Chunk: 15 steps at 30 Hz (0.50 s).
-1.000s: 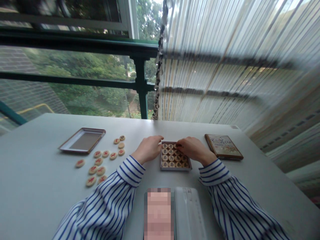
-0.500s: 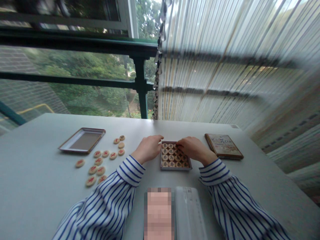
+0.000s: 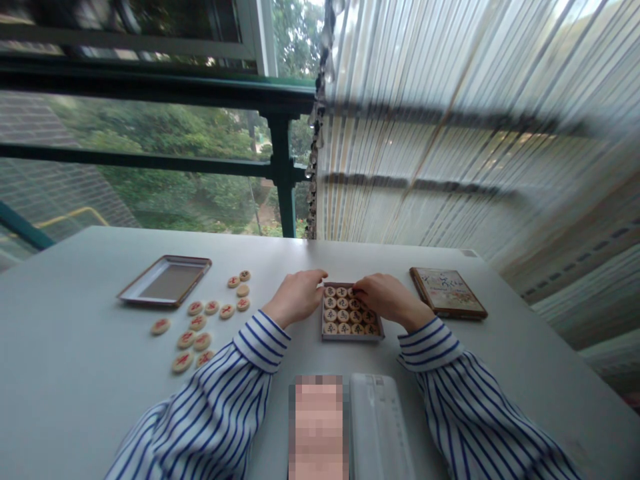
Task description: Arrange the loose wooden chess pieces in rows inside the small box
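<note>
A small shallow box (image 3: 325,337) sits on the white table (image 3: 75,373) in front of me, filled with round wooden game pieces (image 3: 343,316) marked in dark characters. My left hand (image 3: 296,297) rests curled against the box's left far corner, fingers touching its rim. At the box's far right part lies my right hand (image 3: 384,297), its fingers bent down onto the pieces; what they pinch is hidden. Both arms wear blue-striped sleeves.
Several loose red-marked pieces (image 3: 202,324) lie scattered to the left, next to an empty tray-like lid (image 3: 165,281). A decorated flat lid (image 3: 447,291) lies right of the box. A white case (image 3: 379,427) is near me. Window railing and a curtain stand behind.
</note>
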Each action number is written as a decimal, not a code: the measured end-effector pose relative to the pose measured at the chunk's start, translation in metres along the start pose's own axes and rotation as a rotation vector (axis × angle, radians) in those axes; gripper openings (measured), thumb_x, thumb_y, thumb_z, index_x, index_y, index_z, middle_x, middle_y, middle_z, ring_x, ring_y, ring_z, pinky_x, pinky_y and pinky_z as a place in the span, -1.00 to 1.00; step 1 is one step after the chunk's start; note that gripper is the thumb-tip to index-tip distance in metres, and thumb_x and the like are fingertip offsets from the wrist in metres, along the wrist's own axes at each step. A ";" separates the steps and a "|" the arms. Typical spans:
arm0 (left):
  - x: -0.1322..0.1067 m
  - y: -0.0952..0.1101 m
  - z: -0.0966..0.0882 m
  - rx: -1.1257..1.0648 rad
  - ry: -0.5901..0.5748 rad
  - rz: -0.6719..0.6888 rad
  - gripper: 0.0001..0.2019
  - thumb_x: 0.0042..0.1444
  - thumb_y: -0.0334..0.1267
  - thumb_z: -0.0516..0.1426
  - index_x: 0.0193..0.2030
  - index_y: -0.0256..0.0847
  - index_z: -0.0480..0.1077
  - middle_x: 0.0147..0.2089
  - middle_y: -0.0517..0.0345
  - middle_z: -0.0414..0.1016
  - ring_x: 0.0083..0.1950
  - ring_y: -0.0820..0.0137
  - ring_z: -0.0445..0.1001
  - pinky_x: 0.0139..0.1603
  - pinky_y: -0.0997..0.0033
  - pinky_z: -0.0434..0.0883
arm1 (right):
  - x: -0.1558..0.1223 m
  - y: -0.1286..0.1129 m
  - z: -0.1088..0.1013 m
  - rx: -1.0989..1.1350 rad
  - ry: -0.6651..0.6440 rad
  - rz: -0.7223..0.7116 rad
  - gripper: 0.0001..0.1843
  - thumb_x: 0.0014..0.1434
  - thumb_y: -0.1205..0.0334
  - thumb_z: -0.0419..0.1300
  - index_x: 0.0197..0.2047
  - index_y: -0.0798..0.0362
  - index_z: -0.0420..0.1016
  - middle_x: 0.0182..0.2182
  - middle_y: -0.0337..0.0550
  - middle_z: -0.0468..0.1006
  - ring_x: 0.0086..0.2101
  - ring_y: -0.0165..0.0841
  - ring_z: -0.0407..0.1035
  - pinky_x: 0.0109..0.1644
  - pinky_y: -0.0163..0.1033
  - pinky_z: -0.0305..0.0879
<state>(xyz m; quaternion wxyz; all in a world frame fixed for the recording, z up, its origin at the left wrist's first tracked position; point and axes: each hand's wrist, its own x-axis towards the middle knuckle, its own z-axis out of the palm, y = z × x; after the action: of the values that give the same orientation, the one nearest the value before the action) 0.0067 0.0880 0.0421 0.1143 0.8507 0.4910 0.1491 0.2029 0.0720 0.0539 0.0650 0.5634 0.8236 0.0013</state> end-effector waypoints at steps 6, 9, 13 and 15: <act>0.000 -0.001 0.000 -0.005 0.001 0.014 -0.66 0.09 -0.25 -0.05 0.00 -0.21 0.31 -0.07 0.05 0.47 -0.10 0.32 0.42 -0.12 0.38 0.31 | -0.002 -0.001 -0.003 0.000 0.009 -0.010 -0.70 0.15 0.21 -0.04 -0.27 0.06 0.51 -0.30 0.01 0.55 -0.28 -0.27 0.42 -0.28 -0.29 0.18; 0.000 -0.002 0.001 -0.005 0.004 0.017 -0.66 0.09 -0.25 -0.05 0.00 -0.21 0.31 -0.06 0.05 0.47 -0.10 0.32 0.42 -0.12 0.38 0.31 | -0.003 -0.001 -0.004 0.002 0.012 -0.021 -0.71 0.15 0.23 -0.04 -0.27 0.05 0.51 -0.31 0.00 0.55 -0.27 -0.26 0.43 -0.28 -0.30 0.18; 0.000 -0.002 0.001 -0.004 0.008 0.016 -0.66 0.09 -0.25 -0.05 0.00 -0.21 0.31 -0.07 0.05 0.47 -0.10 0.32 0.42 -0.12 0.39 0.31 | -0.002 -0.001 -0.003 -0.012 -0.003 -0.021 -0.71 0.16 0.23 -0.04 -0.26 0.06 0.50 -0.30 0.01 0.54 -0.27 -0.27 0.43 -0.27 -0.30 0.19; 0.000 -0.002 0.001 0.000 0.010 0.015 -0.66 0.08 -0.25 -0.05 0.00 -0.21 0.31 -0.07 0.05 0.47 -0.11 0.33 0.43 -0.12 0.39 0.31 | -0.002 -0.002 -0.003 -0.020 -0.009 -0.019 -0.71 0.16 0.23 -0.05 -0.26 0.06 0.50 -0.29 0.00 0.54 -0.27 -0.27 0.43 -0.27 -0.30 0.19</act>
<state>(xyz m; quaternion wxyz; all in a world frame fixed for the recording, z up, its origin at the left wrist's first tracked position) 0.0055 0.0887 0.0410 0.1109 0.8535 0.4852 0.1542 0.2018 0.0699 0.0569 0.0743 0.5550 0.8285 0.0064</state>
